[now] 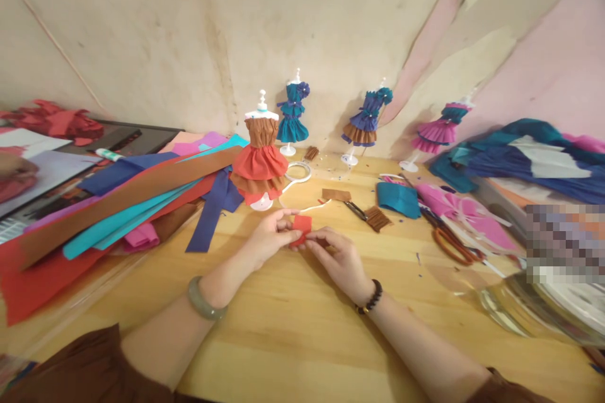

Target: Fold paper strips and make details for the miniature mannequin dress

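Note:
Over the middle of the table, my left hand pinches a small folded red piece of crepe paper or cloth by its left side. My right hand grips the lower right edge of the same piece between thumb and fingers. Just behind them stands a small white dress form wearing a brown and red ruffled dress. A small brown strip, a dark slim tool, perhaps tweezers, and a folded brown piece lie beyond my right hand.
Long coloured strips are heaped at left. Three more dressed forms, one in teal, stand along the wall. A white ring-shaped roll lies behind my hands. Orange-handled scissors, pink pieces and a glass jar are at right.

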Motion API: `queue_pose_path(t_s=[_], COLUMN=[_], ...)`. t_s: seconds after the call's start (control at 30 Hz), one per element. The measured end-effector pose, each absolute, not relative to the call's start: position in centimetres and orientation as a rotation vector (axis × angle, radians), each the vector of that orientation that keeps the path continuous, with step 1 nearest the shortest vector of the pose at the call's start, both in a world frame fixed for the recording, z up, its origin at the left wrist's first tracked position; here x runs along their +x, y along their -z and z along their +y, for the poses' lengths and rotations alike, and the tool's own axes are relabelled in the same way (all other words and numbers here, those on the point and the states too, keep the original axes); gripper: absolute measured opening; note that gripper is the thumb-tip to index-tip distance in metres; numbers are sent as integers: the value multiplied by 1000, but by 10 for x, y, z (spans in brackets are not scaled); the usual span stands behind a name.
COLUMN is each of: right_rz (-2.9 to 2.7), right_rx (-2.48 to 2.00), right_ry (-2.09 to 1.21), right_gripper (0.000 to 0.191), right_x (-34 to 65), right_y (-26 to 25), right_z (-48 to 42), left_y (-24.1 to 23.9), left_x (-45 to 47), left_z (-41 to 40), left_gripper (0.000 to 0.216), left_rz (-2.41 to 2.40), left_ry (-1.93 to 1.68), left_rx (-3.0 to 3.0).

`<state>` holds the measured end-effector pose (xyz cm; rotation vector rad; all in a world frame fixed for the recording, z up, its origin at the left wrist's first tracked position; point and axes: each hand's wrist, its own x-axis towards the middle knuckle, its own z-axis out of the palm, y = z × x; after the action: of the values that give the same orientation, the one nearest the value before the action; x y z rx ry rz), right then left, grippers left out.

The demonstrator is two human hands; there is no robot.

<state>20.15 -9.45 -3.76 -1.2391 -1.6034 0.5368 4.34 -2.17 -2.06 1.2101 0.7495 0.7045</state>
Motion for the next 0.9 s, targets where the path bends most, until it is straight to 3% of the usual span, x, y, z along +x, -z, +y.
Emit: queue_pose_path(t_s=[0.3, 0.9], right_rz=[-1655, -1514], right_rx=[-1225, -1291], right_ry=[-519, -473], right_gripper=[18, 12], right_x=[201, 209], right_y=[36, 39], right_z=[-97, -94], left_y=[15, 13], left_x=[41, 41], left_z=[-22, -27], left_gripper=[46, 59], left_rz=[755, 709], left_ry=[-694, -712], left_rx=[1174, 1315])
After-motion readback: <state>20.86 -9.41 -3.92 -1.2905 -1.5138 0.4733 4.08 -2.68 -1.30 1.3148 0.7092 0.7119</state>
